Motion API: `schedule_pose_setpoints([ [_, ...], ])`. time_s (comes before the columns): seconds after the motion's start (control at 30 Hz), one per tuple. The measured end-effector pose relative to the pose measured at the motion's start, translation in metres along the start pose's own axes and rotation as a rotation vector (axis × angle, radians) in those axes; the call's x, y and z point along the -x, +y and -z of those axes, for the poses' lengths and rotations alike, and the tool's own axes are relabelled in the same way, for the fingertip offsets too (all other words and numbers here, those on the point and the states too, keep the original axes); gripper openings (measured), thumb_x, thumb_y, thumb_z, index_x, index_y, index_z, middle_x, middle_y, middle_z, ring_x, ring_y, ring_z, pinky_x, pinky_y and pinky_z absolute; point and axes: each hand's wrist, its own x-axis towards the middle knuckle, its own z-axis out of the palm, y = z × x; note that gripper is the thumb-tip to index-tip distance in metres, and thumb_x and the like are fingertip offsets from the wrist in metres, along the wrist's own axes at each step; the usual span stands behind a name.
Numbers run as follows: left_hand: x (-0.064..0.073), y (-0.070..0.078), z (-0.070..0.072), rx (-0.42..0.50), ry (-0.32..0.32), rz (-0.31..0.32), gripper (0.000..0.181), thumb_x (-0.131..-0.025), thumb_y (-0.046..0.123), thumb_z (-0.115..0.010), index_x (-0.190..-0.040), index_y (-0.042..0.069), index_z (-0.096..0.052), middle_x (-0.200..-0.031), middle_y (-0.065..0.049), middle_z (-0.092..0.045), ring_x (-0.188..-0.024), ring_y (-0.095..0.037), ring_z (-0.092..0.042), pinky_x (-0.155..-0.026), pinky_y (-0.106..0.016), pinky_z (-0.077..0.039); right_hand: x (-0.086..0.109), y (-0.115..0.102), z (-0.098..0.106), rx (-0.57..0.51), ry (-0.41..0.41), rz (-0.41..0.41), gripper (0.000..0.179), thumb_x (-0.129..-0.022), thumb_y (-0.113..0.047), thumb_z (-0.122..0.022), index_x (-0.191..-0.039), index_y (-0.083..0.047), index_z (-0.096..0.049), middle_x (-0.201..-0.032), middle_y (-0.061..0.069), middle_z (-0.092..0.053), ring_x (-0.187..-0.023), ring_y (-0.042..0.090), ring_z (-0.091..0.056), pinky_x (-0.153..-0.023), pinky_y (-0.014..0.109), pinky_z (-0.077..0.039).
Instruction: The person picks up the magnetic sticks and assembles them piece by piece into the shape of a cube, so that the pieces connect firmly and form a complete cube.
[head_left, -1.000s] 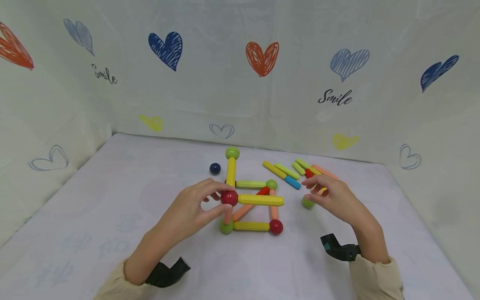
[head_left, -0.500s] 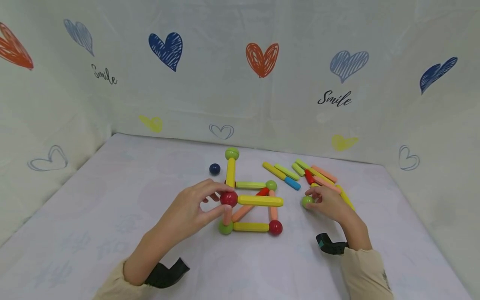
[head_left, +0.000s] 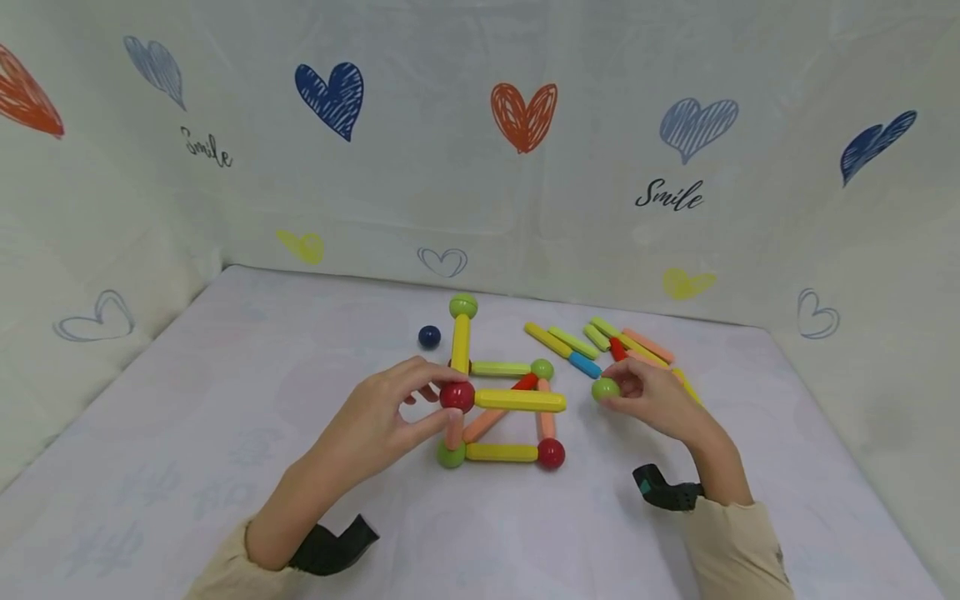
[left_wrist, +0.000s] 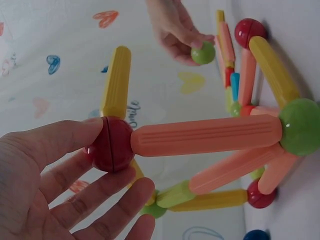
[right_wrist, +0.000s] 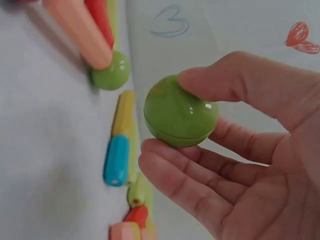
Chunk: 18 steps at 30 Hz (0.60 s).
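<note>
My left hand pinches a red ball between thumb and fingers, at an upper corner of a frame of coloured rods and balls. From that ball a yellow rod sticks out to the right, its far end free. A salmon rod links the red ball down to a green corner ball. To the right of the frame, my right hand holds a loose green ball between thumb and fingertips. In the right wrist view the ball is raised, with the palm behind it.
A dark blue ball lies behind the frame on the left. Loose rods, among them a blue rod, lie at the back right of the white table. A second upright, a yellow rod, bears a green ball.
My right hand has come down to the green ball on the table, grasped it and lifted it slightly up and left. The left hand stays at the red ball.
</note>
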Motion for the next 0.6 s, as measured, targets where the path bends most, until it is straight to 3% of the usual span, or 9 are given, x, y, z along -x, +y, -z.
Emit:
schedule_pose_setpoints([
  [0.27,0.000,0.000,-0.001,-0.011,0.009,-0.002,0.040,-0.078,0.026,-0.075,-0.115,0.024,-0.062,-0.105,0.008,-0.063,-0.086,-0.008,-0.057,-0.073,-0.024,-0.051,0.019,-0.035,0.011,-0.230,-0.064,0.127,0.036,-0.083,-0.013,-0.068,-0.111,0.002,-0.050,-0.100,0.011,-0.058,-0.087,0.017,-0.059,-0.077,0.019,-0.051],
  [0.6,0.000,0.001,-0.001,-0.017,0.020,-0.006,0.039,-0.078,0.027,-0.075,-0.115,0.024,-0.062,-0.105,0.008,-0.063,-0.086,-0.008,-0.058,-0.073,-0.025,-0.051,0.032,-0.061,0.012,-0.243,-0.050,0.291,0.033,-0.080,-0.005,-0.070,-0.107,-0.001,-0.052,-0.097,0.008,-0.058,-0.083,0.013,-0.061,-0.078,0.019,-0.051],
])
